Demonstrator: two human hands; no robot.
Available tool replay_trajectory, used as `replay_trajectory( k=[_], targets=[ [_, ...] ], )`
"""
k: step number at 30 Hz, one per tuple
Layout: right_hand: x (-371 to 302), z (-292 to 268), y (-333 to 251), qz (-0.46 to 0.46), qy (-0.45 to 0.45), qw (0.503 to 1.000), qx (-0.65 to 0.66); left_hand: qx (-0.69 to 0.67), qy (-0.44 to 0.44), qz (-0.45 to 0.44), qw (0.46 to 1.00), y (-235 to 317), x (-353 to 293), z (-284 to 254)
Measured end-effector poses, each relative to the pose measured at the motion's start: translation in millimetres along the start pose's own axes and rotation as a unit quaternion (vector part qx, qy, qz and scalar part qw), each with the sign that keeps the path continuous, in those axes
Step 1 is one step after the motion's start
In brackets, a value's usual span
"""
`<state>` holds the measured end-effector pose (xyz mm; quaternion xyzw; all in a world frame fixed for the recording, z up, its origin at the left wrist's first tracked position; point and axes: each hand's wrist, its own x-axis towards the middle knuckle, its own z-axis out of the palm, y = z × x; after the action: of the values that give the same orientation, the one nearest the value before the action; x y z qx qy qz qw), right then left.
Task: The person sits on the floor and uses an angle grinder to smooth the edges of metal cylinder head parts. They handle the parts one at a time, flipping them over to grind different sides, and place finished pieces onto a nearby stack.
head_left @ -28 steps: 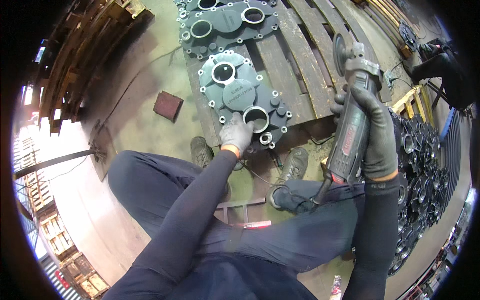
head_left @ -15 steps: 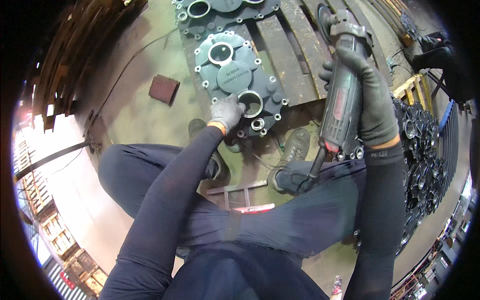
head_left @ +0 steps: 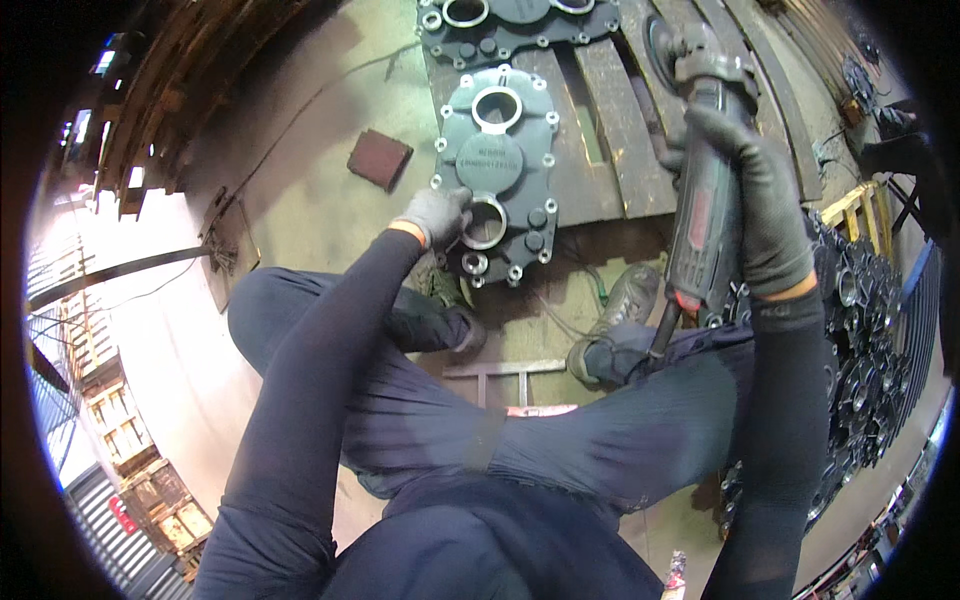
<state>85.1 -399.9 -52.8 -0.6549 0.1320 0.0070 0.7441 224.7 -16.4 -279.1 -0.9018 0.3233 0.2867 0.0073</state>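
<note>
A grey cast metal cover [head_left: 535, 180] with two large ringed bores and bolt bosses along its rim lies on a wooden pallet, its near end reaching past the pallet's edge. My left hand [head_left: 436, 214], in a grey glove, grips the cover's left rim beside the nearer bore, with the fingertips curled at the ring. On the right, my right hand [head_left: 765, 205], also gloved, is wrapped round the dark body of an angle grinder [head_left: 703, 215]. The grinder is held up off the pallet, disc end away from me and cord trailing down near my right leg.
A second similar cover [head_left: 510, 38] lies farther back on the slatted pallet [head_left: 600, 100]. A reddish-brown pad [head_left: 379, 160] sits on the floor at left. Many dark castings [head_left: 860, 350] are piled at right. A small metal frame [head_left: 505, 369] lies between my legs.
The near cover has turned clockwise on the pallet, its near end swinging left with my left hand on the rim. The grinder stays raised in my right hand. The whole view has shifted somewhat.
</note>
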Motion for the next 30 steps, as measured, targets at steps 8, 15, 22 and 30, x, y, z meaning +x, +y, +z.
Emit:
replay_trajectory(
  k=[8, 15, 22, 30],
  targets=[
    [5.1, -3.0, -0.3, 0.09, 0.075, 0.993, 0.004, -0.218, 0.24, -0.107, 0.94, 28.8, 42.4, -45.6],
    [1.0, -1.8, -9.6, 0.112, 0.121, 0.986, -0.002, -0.083, 0.186, -0.15, 0.967, 70.2, 128.4, -64.5],
    [-7.1, -17.7, -18.3, 0.136, 0.162, 0.977, 0.015, -0.102, 0.222, -0.208, 0.947, 77.5, 170.5, -52.4],
    [-14.6, -44.6, -21.8, 0.139, 0.195, 0.971, 0.012, -0.062, 0.29, -0.099, 0.95, 95.3, 188.6, -32.3]
  ],
)
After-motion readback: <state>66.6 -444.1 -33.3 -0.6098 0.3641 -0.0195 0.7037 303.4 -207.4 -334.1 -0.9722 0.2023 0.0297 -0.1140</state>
